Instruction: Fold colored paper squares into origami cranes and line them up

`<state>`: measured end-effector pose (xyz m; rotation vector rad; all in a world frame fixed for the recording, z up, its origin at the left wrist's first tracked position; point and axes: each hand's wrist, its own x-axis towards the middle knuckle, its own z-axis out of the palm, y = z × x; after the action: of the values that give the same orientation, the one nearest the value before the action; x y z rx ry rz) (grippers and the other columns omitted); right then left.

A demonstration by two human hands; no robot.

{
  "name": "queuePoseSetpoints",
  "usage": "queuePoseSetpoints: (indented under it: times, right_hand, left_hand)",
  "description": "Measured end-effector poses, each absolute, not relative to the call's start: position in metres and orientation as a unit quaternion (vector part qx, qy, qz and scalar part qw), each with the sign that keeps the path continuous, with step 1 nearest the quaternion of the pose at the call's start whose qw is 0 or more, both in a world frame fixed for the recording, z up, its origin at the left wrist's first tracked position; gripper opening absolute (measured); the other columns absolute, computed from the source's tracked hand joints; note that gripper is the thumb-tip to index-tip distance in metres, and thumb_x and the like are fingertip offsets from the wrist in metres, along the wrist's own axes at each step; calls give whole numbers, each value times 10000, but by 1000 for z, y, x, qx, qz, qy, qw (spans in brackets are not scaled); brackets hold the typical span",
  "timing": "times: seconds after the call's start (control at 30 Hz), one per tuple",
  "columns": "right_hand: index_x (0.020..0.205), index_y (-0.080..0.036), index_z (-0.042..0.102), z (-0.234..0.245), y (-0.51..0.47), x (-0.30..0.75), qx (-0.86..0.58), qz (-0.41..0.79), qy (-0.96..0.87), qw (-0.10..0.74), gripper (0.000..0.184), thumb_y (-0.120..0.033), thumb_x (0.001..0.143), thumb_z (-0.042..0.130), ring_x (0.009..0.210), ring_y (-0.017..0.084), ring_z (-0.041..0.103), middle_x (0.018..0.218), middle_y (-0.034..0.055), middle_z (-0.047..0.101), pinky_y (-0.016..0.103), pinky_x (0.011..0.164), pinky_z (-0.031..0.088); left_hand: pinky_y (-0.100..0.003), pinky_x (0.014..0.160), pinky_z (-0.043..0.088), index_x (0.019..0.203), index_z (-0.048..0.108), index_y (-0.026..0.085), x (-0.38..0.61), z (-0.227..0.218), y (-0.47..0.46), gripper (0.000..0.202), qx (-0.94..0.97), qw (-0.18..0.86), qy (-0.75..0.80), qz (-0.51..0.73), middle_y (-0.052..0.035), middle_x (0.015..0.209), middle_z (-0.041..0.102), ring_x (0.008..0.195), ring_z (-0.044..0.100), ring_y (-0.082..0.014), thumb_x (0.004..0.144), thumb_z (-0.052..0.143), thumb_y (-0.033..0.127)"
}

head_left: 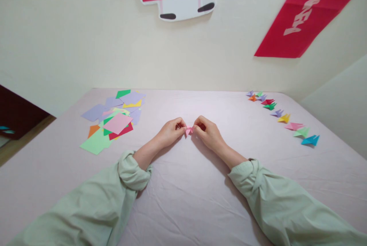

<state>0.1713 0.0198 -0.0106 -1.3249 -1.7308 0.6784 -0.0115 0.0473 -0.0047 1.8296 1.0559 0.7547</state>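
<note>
Between my two hands is a small pink folded-paper figure (188,131), held just above or on the pale cloth in the middle of the table. My left hand (172,131) pinches its left side between thumb and fingers. On the opposite side, my right hand (207,130) grips the right edge in the same kind of pinch. A pointed flap hangs down between the fingertips. The figure's outer ends are hidden behind my fingers.
A loose pile of coloured paper sheets (117,123) lies to the left. Along the right runs a row of several folded-paper figures (277,113) in mixed colours. The cloth-covered table (183,200) meets a wall (183,58) with red decorations (301,20) on it.
</note>
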Motion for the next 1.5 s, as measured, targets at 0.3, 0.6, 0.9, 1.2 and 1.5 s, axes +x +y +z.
queuePoseSetpoints:
  times: [0.3, 0.6, 0.9, 1.2, 1.5]
  right_hand:
    - [751, -199, 566, -14, 22, 170, -500, 273, -711, 413, 83, -179, 790, 496, 641, 130, 470, 694, -28, 556, 246, 616, 356]
    - [875, -212, 585, -13, 20, 170, -509, 270, -719, 390, 79, -204, 835, 517, 659, 136, 528, 755, -15, 614, 251, 639, 397]
    - [799, -210, 585, -12, 19, 168, -504, 230, -747, 366, 89, -169, 837, 515, 700, 141, 525, 775, -4, 596, 253, 669, 396]
    - [807, -205, 563, -13, 22, 171, -518, 233, -726, 386, 88, -159, 821, 490, 693, 145, 510, 754, -9, 575, 258, 655, 375]
    - [797, -208, 554, -14, 23, 172, -528, 246, -701, 411, 77, -168, 813, 490, 661, 141, 497, 719, -27, 558, 259, 636, 366]
  left_hand:
    - [-230, 629, 397, 801, 616, 174, -10, -8, 47, 103, 793, 343, 406, 297, 3, 749, 614, 689, 533, -126, 780, 517, 155]
    - [-232, 625, 398, 816, 613, 177, -10, -8, 46, 98, 790, 344, 411, 298, 14, 725, 632, 655, 542, -121, 830, 521, 211]
    - [-230, 618, 399, 824, 598, 189, -9, -10, 45, 85, 796, 338, 402, 301, 16, 731, 642, 648, 549, -119, 842, 520, 217]
    - [-209, 598, 404, 802, 560, 178, -10, -12, 48, 41, 755, 384, 407, 340, 31, 690, 576, 631, 527, -105, 811, 520, 175]
    - [-207, 596, 408, 804, 550, 171, -10, -14, 50, 34, 721, 398, 433, 367, 31, 706, 565, 634, 522, -100, 783, 527, 160]
